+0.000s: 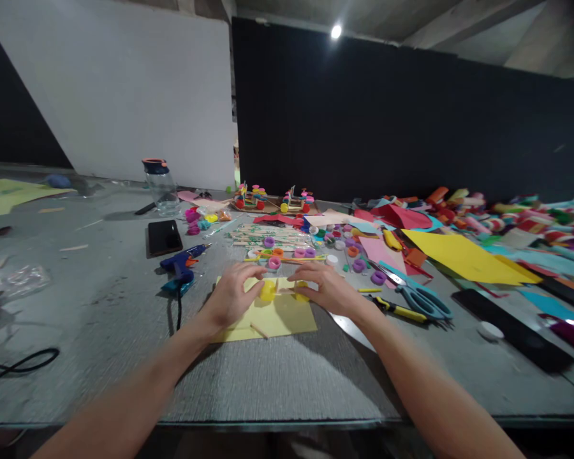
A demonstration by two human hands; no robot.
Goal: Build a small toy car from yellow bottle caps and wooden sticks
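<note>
- The left hand (230, 296) pinches a yellow bottle cap (268, 291) at its fingertips, over the yellow paper sheet (287, 317) lying on the grey table (268, 376).
- The right hand (326, 287) curls over a second yellow cap (300, 292); its fingers hide most of that cap.
- A thin wooden stick (285, 291) seems to run between the two caps; how it joins them is too small to tell.
- A loose stick (259, 329) lies on the sheet's near left part, by the left wrist.
- A clear jar (161, 186) with an orange-rimmed lid stands far left; its contents cannot be made out.
- A blue glue gun (182, 266) lies left of the sheet, beside a dark phone (164, 238) with a blank screen.
- Blue-handled scissors (418, 297) and a yellow utility knife (398, 310) lie just right of the right hand.
- Coloured caps (310, 250) and paper scraps are strewn beyond; no writing is legible.
</note>
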